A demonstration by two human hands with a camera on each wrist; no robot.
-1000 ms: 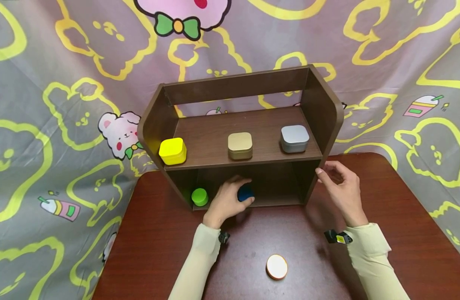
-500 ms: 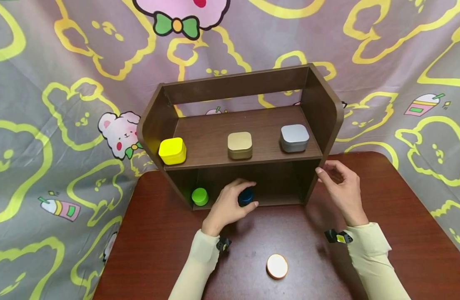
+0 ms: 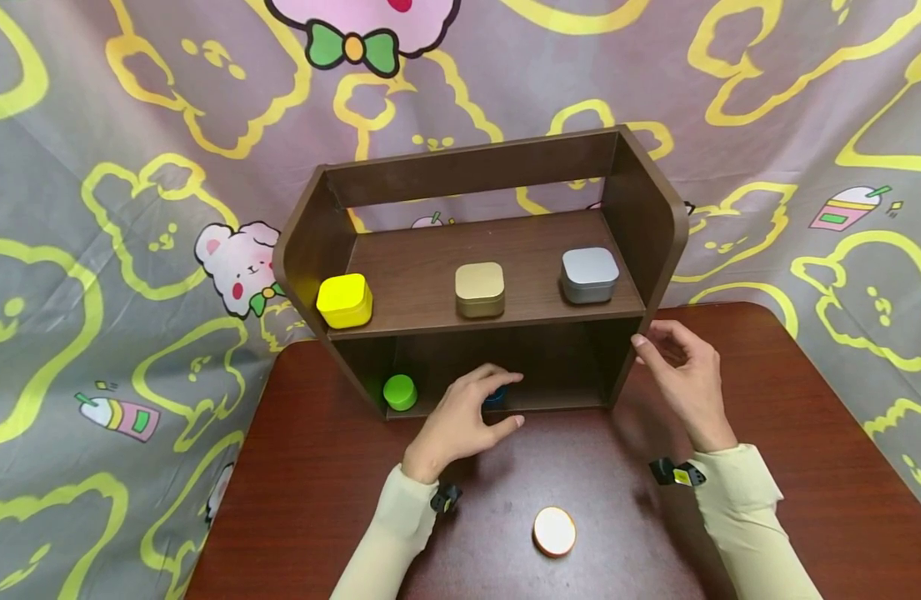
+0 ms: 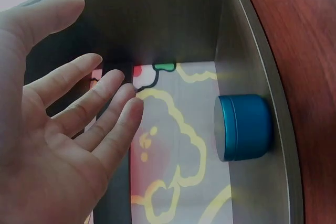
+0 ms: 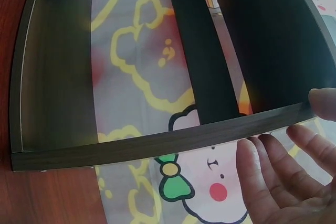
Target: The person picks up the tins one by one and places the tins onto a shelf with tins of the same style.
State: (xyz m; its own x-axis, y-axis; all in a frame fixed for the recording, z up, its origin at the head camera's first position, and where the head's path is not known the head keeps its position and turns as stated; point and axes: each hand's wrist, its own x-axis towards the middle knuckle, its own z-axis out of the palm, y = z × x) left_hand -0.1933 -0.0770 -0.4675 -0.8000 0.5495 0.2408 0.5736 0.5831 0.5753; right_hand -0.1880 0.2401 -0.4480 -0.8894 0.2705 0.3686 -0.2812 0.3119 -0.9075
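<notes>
My left hand [image 3: 460, 423] hovers at the front of the lower compartment, thumb and fingers spread. Behind its fingers stands a round blue tin [image 3: 494, 395], mostly hidden in the head view. The left wrist view shows the blue tin [image 4: 245, 127] whole on the bottom board, apart from the hand [image 4: 68, 124]. My right hand [image 3: 685, 379] rests its thumb against the front edge of the shelf's right side panel. Its fingers lie loosely bent along the outside. The brown two-tier shelf [image 3: 475, 179] stands at the back of the table.
A round green tin [image 3: 400, 392] stands at the lower left. Above sit yellow [image 3: 344, 301], gold [image 3: 480, 290] and silver [image 3: 589, 275] square tins. A round white-topped tin [image 3: 554, 532] with an orange rim lies on the table [image 3: 310, 500]. A patterned curtain [image 3: 167, 275] hangs behind.
My left hand has spread its thumb and fingers off the blue tin and drawn slightly back toward me. The blue tin stays on the lower board; my right hand has not moved.
</notes>
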